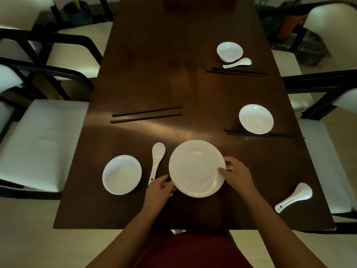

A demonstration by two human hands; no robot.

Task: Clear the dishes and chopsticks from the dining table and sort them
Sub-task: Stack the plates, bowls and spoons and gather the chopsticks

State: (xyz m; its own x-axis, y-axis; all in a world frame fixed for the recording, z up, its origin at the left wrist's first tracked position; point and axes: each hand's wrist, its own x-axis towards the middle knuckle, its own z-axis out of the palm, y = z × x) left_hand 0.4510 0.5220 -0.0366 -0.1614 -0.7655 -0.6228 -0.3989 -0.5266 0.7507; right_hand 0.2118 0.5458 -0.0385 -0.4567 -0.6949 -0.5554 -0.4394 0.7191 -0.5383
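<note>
A large white plate [195, 167] sits near the front middle of the dark wooden table [173, 78]. My left hand [161, 187] grips its lower left rim and my right hand [236, 174] grips its right rim. A white bowl [122, 174] lies to the left, with a white spoon [156, 161] between bowl and plate. Black chopsticks [146, 114] lie at mid left. On the right stand a bowl [256, 118] with chopsticks [264, 134] in front of it, a far bowl [229, 51], a spoon [238, 63], more chopsticks [238, 71], and a near spoon [293, 197].
White-cushioned chairs with black frames stand along the left side [40, 140] and the right side [326, 163] of the table. Potted plants [78, 10] stand on the floor at the far end. The table's front edge is close to my body.
</note>
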